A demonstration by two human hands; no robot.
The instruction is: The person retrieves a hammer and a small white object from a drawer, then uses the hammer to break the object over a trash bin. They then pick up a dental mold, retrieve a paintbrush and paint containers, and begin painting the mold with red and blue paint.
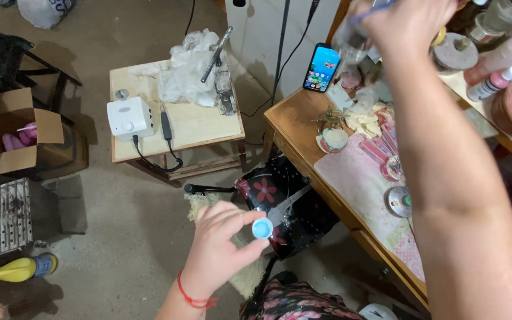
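Cap already off: left hand (217,237) pinches a small blue cap (262,227) between thumb and fingertips, grip closed on it, held low over the floor beside the bench (291,127). Right hand (407,24) is raised near the top edge, fingers wrapped round a clear bottle (351,42), which is blurred and partly hidden. Can't tell its contents or whether anything pours. Cap not back on. Bench clutter, phone (322,67) propped behind; right bench side cut off by the forearm.

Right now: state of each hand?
Left hand: closed, pinching a small blue cap.
Right hand: closed around a blurred clear bottle.
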